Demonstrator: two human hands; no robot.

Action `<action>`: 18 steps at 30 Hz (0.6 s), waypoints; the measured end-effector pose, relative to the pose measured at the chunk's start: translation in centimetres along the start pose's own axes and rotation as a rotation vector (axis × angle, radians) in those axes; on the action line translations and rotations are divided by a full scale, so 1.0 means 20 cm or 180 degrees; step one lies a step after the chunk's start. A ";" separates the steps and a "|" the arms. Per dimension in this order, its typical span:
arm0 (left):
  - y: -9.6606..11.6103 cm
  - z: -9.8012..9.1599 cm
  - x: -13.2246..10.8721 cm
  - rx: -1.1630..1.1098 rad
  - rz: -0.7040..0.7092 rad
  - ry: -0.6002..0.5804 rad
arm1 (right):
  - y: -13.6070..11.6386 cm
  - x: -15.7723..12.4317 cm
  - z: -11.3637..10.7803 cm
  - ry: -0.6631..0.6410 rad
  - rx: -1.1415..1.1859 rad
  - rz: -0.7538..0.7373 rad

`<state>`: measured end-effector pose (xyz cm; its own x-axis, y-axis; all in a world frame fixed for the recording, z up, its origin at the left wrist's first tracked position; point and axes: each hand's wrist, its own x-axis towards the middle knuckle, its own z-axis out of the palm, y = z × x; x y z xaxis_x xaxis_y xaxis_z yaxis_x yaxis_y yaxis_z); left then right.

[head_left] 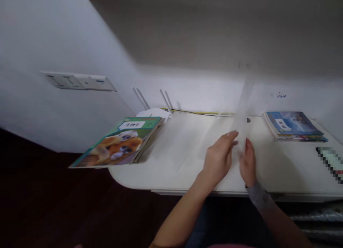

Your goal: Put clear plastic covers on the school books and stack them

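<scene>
A thin, see-through plastic sheet (pixel 243 105) stands nearly upright above the desk, seen almost edge-on and blurred. On its left side my left hand (pixel 218 158) has its fingers closed together against the lower part. From the right my right hand (pixel 248 164) grips the same lower part, with its fingers partly hidden behind the sheet. More pale, clear sheets (pixel 174 144) seem to lie flat on the desk left of my hands; their edges are faint.
On the white desk (pixel 166 182), a book stack (pixel 120 144) overhangs the left edge. Another book stack (pixel 294 124) lies at the back right, near a phone-like object (pixel 331 162). Behind the left books stands a white router (pixel 154 113) with upright antennas. Cables (pixel 195 112) run along the wall.
</scene>
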<state>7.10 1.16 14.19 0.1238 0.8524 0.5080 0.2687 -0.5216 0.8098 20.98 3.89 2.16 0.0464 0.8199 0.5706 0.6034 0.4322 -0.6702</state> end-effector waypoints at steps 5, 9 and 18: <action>-0.06 -0.27 -0.10 -0.0066 -0.0482 0.1190 | 0.10 0.06 -0.52 0.0640 -0.1138 -0.0682; -0.35 -0.33 -0.22 0.1024 -0.0855 0.0838 | 0.17 -0.01 -0.69 -0.0169 -0.1996 -0.1003; -0.71 -0.22 -0.45 0.3526 -0.1028 -0.0487 | 0.50 -0.23 -0.53 -0.1708 -0.2578 -0.0985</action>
<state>-2.00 0.73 -0.50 -0.0090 0.9748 0.2228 0.9873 -0.0267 0.1569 35.19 0.41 -2.09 -0.4460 0.8615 0.2428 0.8949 0.4332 0.1067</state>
